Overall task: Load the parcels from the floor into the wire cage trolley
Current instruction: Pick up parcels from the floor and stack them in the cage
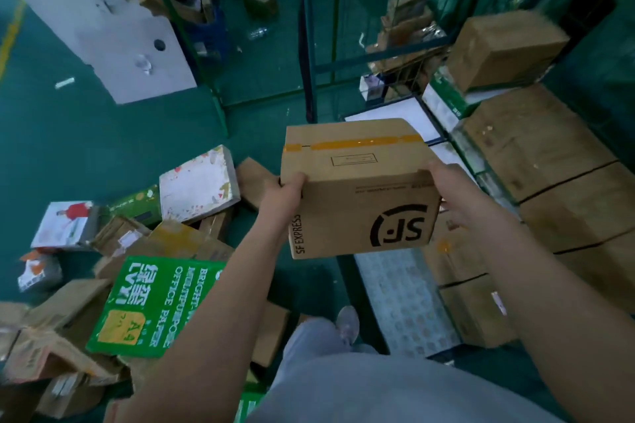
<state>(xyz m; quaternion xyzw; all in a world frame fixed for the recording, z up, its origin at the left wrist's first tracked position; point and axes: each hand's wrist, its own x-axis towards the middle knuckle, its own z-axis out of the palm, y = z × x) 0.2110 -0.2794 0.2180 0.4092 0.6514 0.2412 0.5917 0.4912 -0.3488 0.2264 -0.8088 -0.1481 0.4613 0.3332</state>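
Head view: carrying an SF Express carton chest-high between floor pile and wire cage trolley, left hand and right hand gripping opposite sides, fingers curled round the edges. Risking a slip from the side-only grip, or a stumble on the green A4 paper box and loose parcels crowding the shoe.

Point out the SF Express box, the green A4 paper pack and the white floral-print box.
SF Express box (357,189): head view, on its top face, below the tape.
Green A4 paper pack (154,306): head view, on its printed front.
White floral-print box (196,182): head view, on its top face.
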